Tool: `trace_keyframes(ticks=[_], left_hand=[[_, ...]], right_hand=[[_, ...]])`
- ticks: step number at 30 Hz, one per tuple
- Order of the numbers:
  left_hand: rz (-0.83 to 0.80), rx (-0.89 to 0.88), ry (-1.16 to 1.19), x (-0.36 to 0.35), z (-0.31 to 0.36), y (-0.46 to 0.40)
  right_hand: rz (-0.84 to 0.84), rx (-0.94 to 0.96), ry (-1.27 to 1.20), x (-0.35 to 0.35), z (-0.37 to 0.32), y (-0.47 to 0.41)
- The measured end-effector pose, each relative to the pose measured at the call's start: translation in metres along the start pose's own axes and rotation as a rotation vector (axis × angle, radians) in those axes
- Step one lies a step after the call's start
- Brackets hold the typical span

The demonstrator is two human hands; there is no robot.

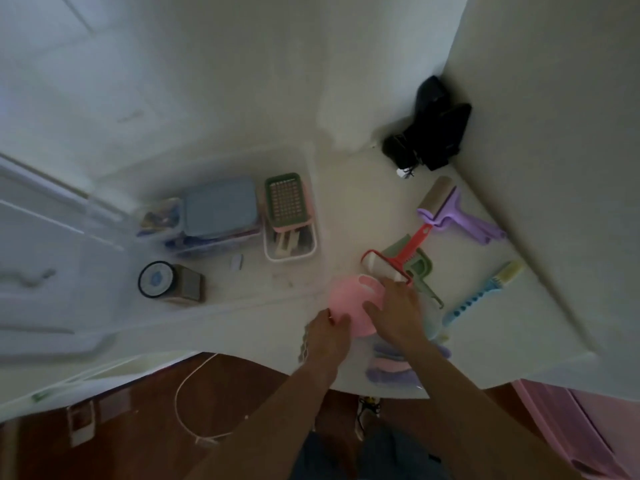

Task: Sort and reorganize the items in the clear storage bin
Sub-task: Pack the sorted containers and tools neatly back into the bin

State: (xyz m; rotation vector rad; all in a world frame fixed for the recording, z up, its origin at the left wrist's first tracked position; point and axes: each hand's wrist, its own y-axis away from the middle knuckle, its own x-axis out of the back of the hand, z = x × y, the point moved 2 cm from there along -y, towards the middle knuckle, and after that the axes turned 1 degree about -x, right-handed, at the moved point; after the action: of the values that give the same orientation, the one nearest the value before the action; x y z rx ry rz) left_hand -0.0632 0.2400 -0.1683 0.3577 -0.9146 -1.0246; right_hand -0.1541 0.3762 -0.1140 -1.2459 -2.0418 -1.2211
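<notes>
Both hands meet on a round, flat pink plastic piece, a lid or shallow dish, that sits at the near right corner of the clear plastic storage bin on the white bench. The left hand pinches its near edge between thumb and fingertips, while the right hand lies over its far side with fingers spread and fairly straight; whether those fingers curl under the rim I cannot tell, the view being blurred. The piece looks thin, stiff and very light, smooth enough to slip, so a two-point hold on opposite edges seems the safest way to lift it. The cut-out near its far rim would also give a fingerhold. Inside the bin lie a blue flat-lidded box, a green slotted grater tray on a white rectangular basket, and a round black-rimmed jar on its side. Out on the bench, just beyond the right hand, rest a red-handled lint roller, a purple-handled roller and a pale blue and yellow brush.
</notes>
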Motion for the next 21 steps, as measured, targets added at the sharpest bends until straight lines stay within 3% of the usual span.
trace_keyframes(ticks=[4,8,12,17,21], left_hand=[[-0.048,-0.085,0.123,0.018,0.054,0.056],[-0.151,-0.303,0.108,0.034,0.105,0.11],[-0.066,-0.497,0.163,0.082,0.151,0.132],[0.081,-0.591,0.165,0.196,0.171,0.115],[0.137,-0.474,0.053,0.288,0.143,0.074]], right_hand=[[0.138,0.031,-0.064,0.045,-0.012,0.013],[0.267,0.091,-0.254,0.113,-0.02,0.049],[0.334,0.197,-0.522,0.166,-0.066,0.074],[0.154,0.292,-0.768,0.162,-0.167,0.067],[-0.044,0.226,-0.797,0.097,-0.24,0.04]])
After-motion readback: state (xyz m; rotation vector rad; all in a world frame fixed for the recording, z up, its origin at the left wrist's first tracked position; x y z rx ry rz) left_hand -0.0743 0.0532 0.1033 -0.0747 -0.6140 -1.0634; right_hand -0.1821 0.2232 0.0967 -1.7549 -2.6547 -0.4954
